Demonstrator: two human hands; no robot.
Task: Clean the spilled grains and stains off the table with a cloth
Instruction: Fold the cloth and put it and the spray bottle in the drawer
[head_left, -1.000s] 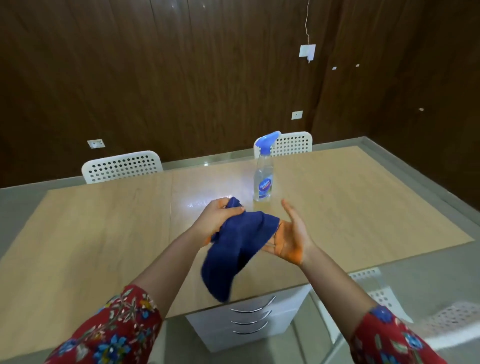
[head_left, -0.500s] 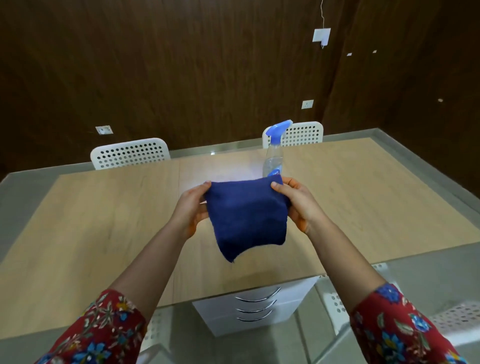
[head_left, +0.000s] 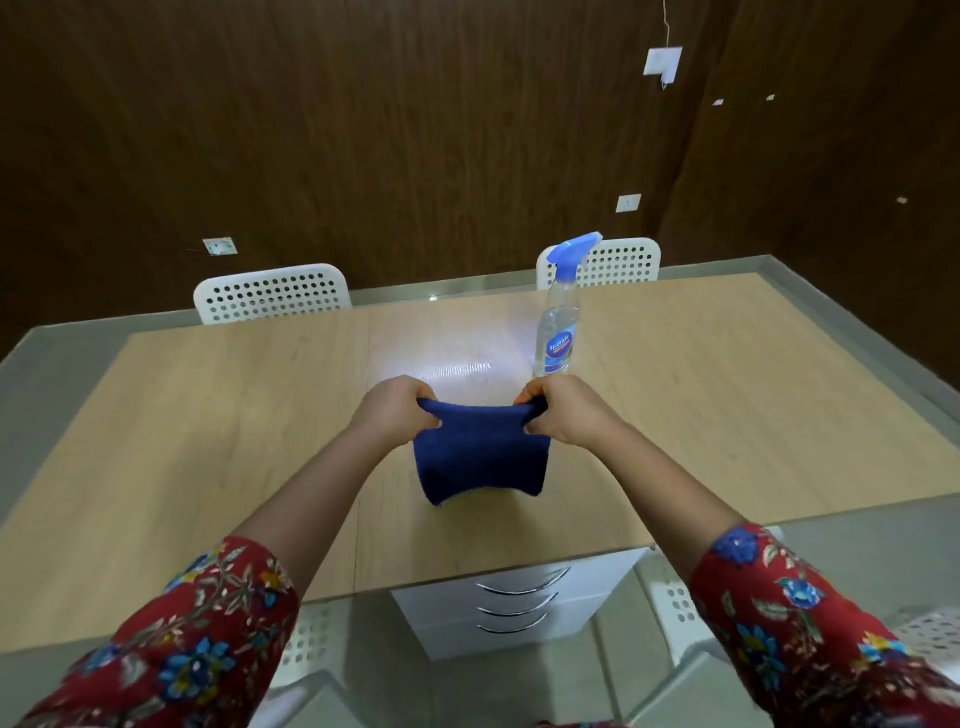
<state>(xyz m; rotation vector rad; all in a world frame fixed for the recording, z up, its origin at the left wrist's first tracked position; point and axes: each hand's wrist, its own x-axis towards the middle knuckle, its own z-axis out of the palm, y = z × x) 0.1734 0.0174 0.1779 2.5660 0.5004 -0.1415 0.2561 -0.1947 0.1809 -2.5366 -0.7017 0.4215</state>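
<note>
A dark blue cloth (head_left: 480, 460) hangs folded over the middle of the light wooden table (head_left: 208, 415). My left hand (head_left: 397, 410) grips its upper left corner and my right hand (head_left: 566, 410) grips its upper right corner, stretching the top edge between them. The cloth's lower edge hangs close to the tabletop; I cannot tell whether it touches. No grains or stains show on the wood; a bright glare patch lies just beyond the cloth.
A clear spray bottle (head_left: 558, 322) with a blue trigger head stands just beyond my right hand. Two white perforated chairs (head_left: 272, 293) (head_left: 618, 262) stand at the far edge. White drawers (head_left: 519, 603) sit under the near edge. A dark wood wall rises behind.
The cloth went from bunched in my left hand to spread between both hands. Both hands have since lowered it toward the table and turned knuckles-up.
</note>
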